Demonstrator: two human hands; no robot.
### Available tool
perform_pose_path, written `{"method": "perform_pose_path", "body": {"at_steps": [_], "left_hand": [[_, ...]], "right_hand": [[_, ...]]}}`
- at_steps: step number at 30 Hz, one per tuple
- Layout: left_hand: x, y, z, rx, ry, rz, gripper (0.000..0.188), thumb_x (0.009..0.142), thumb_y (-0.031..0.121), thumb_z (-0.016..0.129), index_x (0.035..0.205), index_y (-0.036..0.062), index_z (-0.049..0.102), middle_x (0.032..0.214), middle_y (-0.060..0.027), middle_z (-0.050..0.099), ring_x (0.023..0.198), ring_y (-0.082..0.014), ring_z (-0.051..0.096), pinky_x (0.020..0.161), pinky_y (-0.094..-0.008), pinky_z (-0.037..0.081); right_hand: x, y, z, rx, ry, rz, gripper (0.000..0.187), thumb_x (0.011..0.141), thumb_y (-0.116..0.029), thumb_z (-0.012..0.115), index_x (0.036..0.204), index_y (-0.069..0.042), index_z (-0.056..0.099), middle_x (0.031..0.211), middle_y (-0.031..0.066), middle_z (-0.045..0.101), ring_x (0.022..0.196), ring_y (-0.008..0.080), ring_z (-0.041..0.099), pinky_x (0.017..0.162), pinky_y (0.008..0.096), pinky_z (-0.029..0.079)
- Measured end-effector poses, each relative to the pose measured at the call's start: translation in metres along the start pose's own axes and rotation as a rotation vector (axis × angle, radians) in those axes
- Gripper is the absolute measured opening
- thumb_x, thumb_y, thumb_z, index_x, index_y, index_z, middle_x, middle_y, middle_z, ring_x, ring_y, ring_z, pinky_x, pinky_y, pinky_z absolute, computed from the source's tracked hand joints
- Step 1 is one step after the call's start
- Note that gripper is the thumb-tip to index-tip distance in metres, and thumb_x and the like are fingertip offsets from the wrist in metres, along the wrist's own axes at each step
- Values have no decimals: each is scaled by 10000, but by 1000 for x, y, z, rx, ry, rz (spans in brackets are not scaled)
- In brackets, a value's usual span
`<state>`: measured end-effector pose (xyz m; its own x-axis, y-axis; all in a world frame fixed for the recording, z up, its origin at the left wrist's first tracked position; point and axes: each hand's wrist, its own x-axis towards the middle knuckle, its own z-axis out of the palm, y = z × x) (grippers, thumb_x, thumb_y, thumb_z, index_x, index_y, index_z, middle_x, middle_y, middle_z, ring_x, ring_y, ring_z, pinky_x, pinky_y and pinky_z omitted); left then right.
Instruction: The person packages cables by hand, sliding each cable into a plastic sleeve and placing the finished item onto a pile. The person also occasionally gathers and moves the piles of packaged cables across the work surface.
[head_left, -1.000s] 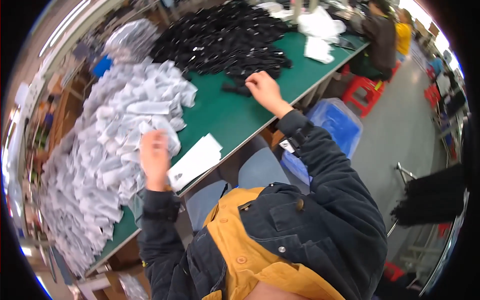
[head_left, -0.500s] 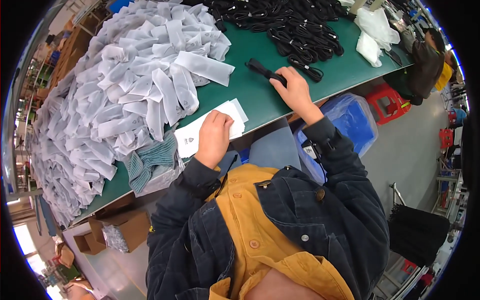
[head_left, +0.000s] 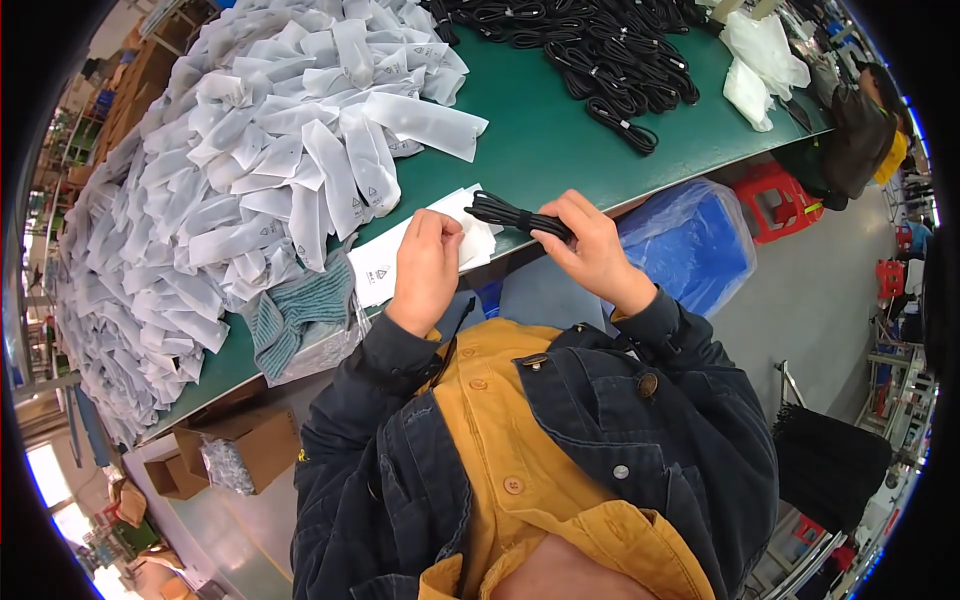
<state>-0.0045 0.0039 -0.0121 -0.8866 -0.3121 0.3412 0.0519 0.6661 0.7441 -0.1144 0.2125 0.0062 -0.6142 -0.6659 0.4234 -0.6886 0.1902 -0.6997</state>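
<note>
A bundled black cable [head_left: 518,216] is in my right hand [head_left: 590,240], its fingers closed round one end. The cable's looped free end points left, over a stack of flat white plastic bags [head_left: 377,268] at the table's near edge. Curled over that stack, my left hand [head_left: 428,268] pinches the raised edge of a bag; the exact grip is partly hidden by the fingers. Beyond the stack lies a big heap of filled white bags [head_left: 260,150]. Farther right on the green table is a pile of black bundled cables [head_left: 625,65], one bundle [head_left: 622,125] at its near end.
A teal ribbed cloth [head_left: 300,318] lies at the table edge left of the stack. Below the table on the right are a blue bin [head_left: 690,245] lined with clear plastic and a red stool [head_left: 775,200]. Cardboard boxes [head_left: 245,445] stand lower left. White plastic [head_left: 755,65] lies far right.
My right hand has brought the cable left and nearer, up to the bag stack. My left hand stays at the stack, and the bag's edge now stands raised beside its fingers.
</note>
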Motion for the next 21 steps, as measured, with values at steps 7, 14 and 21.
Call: {"method": "perform_pose_path", "body": {"at_steps": [7,14,21], "left_hand": [[-2,6,1,12,15,12,111,828,-38,659,895,-19,572,874,-148,556,783,-307,578,703,-369,482],[-7,2,0,230,-77,171,139,792,-17,685,881,-17,578,939,-146,558,895,-368,563,785,-413,465],[-7,2,-2,46,-8,26,99,841,4,692,904,-17,619,843,-123,592,727,-229,582,687,-303,477]], "right_hand": [[-6,1,1,-2,26,23,194,818,-27,715,982,9,618,839,89,533,634,184,525,534,284,426],[-8,3,3,-3,65,8,190,812,-15,712,975,14,619,839,90,541,637,183,529,536,281,429],[-12,1,4,57,64,14,191,800,-5,713,967,14,621,843,92,544,664,195,545,556,281,439]]}}
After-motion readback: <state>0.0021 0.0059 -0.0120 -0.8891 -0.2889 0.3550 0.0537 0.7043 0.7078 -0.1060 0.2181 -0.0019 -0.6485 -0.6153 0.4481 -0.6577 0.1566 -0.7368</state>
